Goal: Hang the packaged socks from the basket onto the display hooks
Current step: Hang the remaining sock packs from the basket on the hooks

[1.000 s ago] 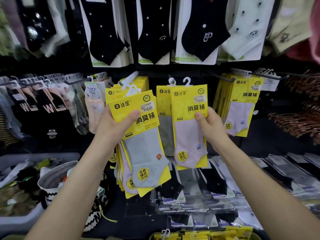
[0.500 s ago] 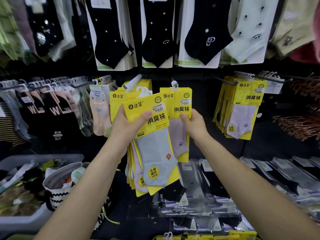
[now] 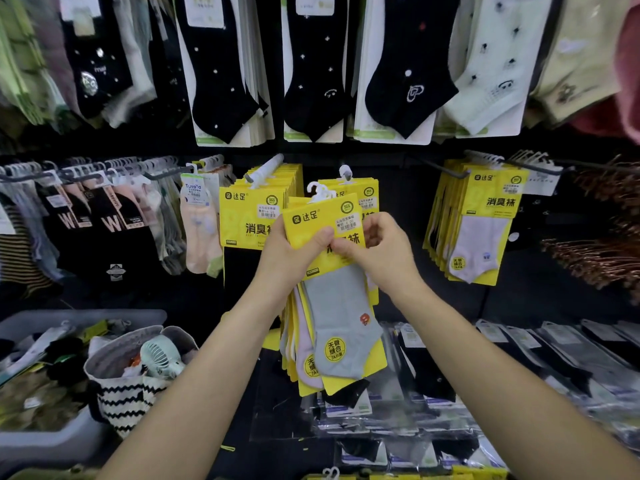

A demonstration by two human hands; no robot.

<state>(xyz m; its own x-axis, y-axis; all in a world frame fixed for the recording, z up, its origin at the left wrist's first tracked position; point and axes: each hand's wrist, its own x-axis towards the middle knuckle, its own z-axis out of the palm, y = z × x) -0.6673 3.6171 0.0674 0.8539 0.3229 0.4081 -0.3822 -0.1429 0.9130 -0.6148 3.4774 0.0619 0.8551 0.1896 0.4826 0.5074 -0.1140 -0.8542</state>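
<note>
Gripping a fanned stack of yellow-carded sock packs [image 3: 341, 327] in the left hand [image 3: 291, 252], thumb pressed flat on the front card, fingers hidden behind. Pinching the right side of that same front card with the right hand [image 3: 382, 252], thumb on the printed face just beside the left thumb, fingers curled round the card's edge. On the front pack, a grey ankle sock with a small orange motif; behind it, pink and pale socks peeping out at the left. Held upright before the middle of the display, with white plastic hanger loops [image 3: 320, 192] standing free at the top. Directly behind and partly covered, a few like yellow packs [image 3: 363, 192] hanging by a white hanger. Just to the left, a thick row of yellow packs with black socks [image 3: 249, 220]. Well to the right, a row of yellow packs with lilac socks [image 3: 485, 223] on a dark metal display hook [image 3: 446, 168]. Above, black dotted socks on white cards [image 3: 221, 81]. Below, clear-wrapped dark socks [image 3: 433, 386] lying on a sloped shelf. Low at the left, a black-and-white zigzag fabric basket [image 3: 121, 403] with a mint-green handheld fan [image 3: 161, 356] inside, beside a grey plastic tub [image 3: 41, 441].
</note>
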